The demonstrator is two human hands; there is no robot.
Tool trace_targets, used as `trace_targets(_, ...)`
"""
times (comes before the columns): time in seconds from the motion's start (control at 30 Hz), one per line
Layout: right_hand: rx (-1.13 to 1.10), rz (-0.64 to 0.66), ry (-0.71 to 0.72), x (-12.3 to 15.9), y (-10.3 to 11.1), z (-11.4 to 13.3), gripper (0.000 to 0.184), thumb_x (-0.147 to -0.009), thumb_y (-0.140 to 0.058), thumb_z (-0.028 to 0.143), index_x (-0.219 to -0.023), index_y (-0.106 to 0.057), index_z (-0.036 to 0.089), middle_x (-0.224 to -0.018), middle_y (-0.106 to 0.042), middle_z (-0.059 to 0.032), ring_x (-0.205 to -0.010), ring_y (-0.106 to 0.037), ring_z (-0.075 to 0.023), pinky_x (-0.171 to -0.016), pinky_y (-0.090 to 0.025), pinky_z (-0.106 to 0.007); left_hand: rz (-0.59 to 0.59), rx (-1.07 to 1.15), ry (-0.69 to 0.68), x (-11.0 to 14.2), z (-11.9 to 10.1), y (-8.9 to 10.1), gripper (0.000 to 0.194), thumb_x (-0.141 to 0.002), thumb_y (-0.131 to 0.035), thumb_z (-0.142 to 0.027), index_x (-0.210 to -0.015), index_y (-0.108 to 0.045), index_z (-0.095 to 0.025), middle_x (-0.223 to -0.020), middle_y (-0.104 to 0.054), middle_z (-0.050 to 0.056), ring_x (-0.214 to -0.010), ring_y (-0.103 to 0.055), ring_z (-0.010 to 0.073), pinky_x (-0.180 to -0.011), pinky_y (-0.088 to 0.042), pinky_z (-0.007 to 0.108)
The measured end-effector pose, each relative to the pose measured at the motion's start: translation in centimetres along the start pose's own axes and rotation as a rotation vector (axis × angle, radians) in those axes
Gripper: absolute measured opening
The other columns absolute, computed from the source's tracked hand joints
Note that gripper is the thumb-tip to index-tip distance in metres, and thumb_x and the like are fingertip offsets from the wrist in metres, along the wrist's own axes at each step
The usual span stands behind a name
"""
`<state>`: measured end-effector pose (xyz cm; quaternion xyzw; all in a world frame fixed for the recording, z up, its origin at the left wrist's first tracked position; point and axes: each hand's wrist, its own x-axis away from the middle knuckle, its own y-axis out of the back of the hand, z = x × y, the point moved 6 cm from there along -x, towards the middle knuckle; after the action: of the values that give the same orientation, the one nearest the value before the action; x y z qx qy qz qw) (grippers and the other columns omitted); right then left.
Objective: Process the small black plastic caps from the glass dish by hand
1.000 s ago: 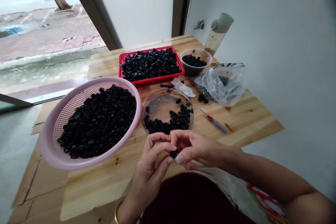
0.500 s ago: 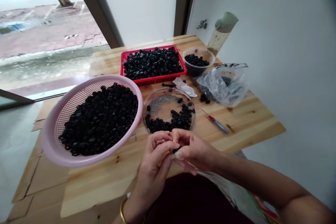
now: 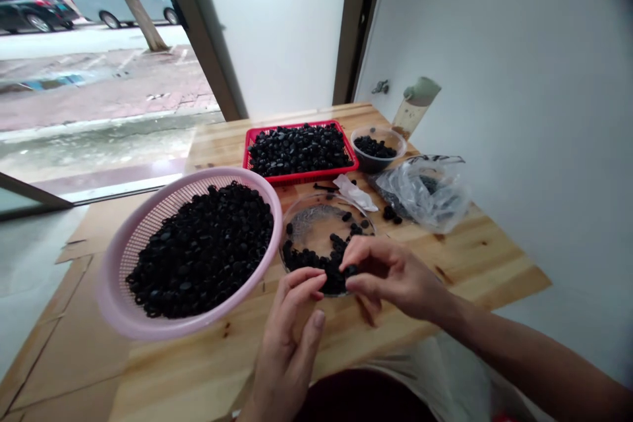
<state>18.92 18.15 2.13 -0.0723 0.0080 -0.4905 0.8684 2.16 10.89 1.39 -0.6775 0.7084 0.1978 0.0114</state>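
Between the thumb and fingertips of my right hand point(image 3: 395, 277) is a small black round piece point(image 3: 351, 270), held over the near edge of a clear round dish point(image 3: 319, 232). My left hand point(image 3: 287, 343) is close by on the left, thumb and fingers apart, with nothing visible in it. Inside the dish, black round pieces point(image 3: 309, 259) lie heaped along the near side, partly covered by my hands. Tiny clear or silvery bits point(image 3: 307, 216) are spread along its far left side.
A pink basket point(image 3: 111, 300) full of black ring-like parts stands left. Behind are a red basket point(image 3: 316, 177) of black pieces and a plastic bowl point(image 3: 368, 161). A clear bag point(image 3: 440, 191), white tissue point(image 3: 355, 193) and tilted bottle point(image 3: 418, 109) are right. Cardboard point(image 3: 64, 356) lies lower left.
My hands, together before, have separated; the right moved right with a black piece, and the left opened. The view has tilted up. The screwdriver is now out of sight near my right arm.
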Motion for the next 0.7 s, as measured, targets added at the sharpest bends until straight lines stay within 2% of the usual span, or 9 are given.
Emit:
trace_targets(0.07, 0.167, -0.102, 0.141, -2.4, 1.6, 2.2, 0.026, -0.084, -0.081, 0.039, -0.087, -0.066, 0.018, -0.069, -0.06, 0.0034, -0.045, -0.054, -0.0074, -0.04, -0.041, -0.019, -0.049, -0.029, 0.013, 0.1, 0.4, 0.6, 0.033, -0.104, -0.053, -0.017, -0.129, -0.065, -0.034, -0.128, -0.063, 0.005, -0.109, -0.067, 0.015, -0.096, -0.055, 0.024)
trace_targets(0.13, 0.346, -0.184, 0.264, -6.0, 2.8, 4.0, 0.025, -0.087, -0.078, 0.039, -0.088, -0.065, 0.019, -0.063, -0.056, 0.0061, -0.044, -0.051, -0.0082, -0.041, -0.039, -0.02, -0.077, -0.047, 0.024, 0.4, 0.7, 0.8, 0.029, -0.104, -0.052, -0.017, -0.124, -0.067, -0.034, -0.124, -0.064, 0.004, -0.11, -0.067, 0.0143, -0.098, -0.054, 0.023)
trace_targets(0.17, 0.449, -0.217, 0.307, -8.3, 3.3, 4.6, 0.023, -0.089, -0.076, 0.039, -0.089, -0.066, 0.018, -0.064, -0.059, 0.0052, -0.045, -0.052, -0.0091, -0.042, -0.04, -0.021, -0.08, -0.045, 0.032, 0.5, 0.9, 0.8, 0.028, -0.104, -0.053, -0.017, -0.122, -0.067, -0.033, -0.123, -0.065, 0.003, -0.111, -0.067, 0.0144, -0.098, -0.053, 0.023)
trace_targets(0.27, 0.887, -0.273, 0.368, -15.4, 3.6, 5.8, 0.019, -0.093, -0.07, 0.027, -0.104, -0.071, 0.012, -0.081, -0.072, -0.0025, -0.063, -0.064, -0.0138, -0.062, -0.051, -0.025, -0.071, -0.018, 0.07, 1.0, 1.2, 0.4, 0.025, -0.104, -0.053, -0.019, -0.118, -0.068, -0.032, -0.124, -0.066, 0.004, -0.115, -0.066, 0.0159, -0.097, -0.055, 0.024)
trace_targets(0.37, 1.005, -0.235, 0.345, -20.3, 3.4, 5.9, 0.032, -0.083, -0.075, 0.011, -0.115, -0.073, 0.008, -0.099, -0.077, -0.009, -0.086, -0.07, -0.0202, -0.083, -0.052, -0.03, -0.069, -0.023, 0.095, 1.2, 1.2, 0.2, 0.024, -0.103, -0.054, -0.02, -0.116, -0.07, -0.031, -0.124, -0.067, 0.005, -0.115, -0.067, 0.0168, -0.097, -0.055, 0.025)
trace_targets(0.43, 1.057, -0.188, 0.342, -20.8, 2.9, 5.6, 0.036, -0.083, -0.074, 0.009, -0.118, -0.073, 0.007, -0.105, -0.077, -0.0116, -0.095, -0.07, -0.0229, -0.089, -0.05, -0.032, -0.077, -0.048, 0.095, 1.1, 1.2, 0.5, 0.023, -0.102, -0.055, -0.02, -0.115, -0.072, -0.03, -0.123, -0.068, 0.005, -0.115, -0.068, 0.017, -0.098, -0.055, 0.025)
trace_targets(0.5, 1.11, -0.09, 0.343, -19.3, 2.0, 4.6, 0.025, -0.087, -0.068, 0.009, -0.111, -0.076, 0.009, -0.103, -0.078, -0.0117, -0.094, -0.069, -0.0231, -0.087, -0.049, -0.032, -0.09, -0.073, 0.094, 0.9, 1.3, 0.9, 0.022, -0.102, -0.056, -0.02, -0.114, -0.073, -0.03, -0.12, -0.07, 0.005, -0.114, -0.069, 0.0168, -0.097, -0.055, 0.024)
trace_targets(0.6, 1.162, 0.193, 0.32, -15.2, 0.4, 1.5, 0.015, -0.085, -0.069, 0.007, -0.088, -0.08, 0.015, -0.087, -0.078, -0.0053, -0.081, -0.069, -0.0194, -0.075, -0.047, -0.027, -0.087, -0.099, 0.085, 0.6, 1.7, 1.4, 0.021, -0.101, -0.057, -0.02, -0.112, -0.073, -0.028, -0.116, -0.072, 0.005, -0.11, -0.071, 0.0167, -0.094, -0.057, 0.024)
trace_targets(0.7, 1.173, 0.435, 0.3, -11.9, -1.0, -1.8, 0.023, -0.086, -0.068, 0.005, -0.096, -0.082, 0.02, -0.097, -0.078, -0.0042, -0.081, -0.069, -0.0168, -0.07, -0.046, -0.024, -0.051, -0.138, 0.077, 0.2, 2.1, 1.6, 0.022, -0.101, -0.057, -0.019, -0.113, -0.073, -0.029, -0.117, -0.072, 0.004, -0.111, -0.071, 0.017, -0.094, -0.057, 0.025)
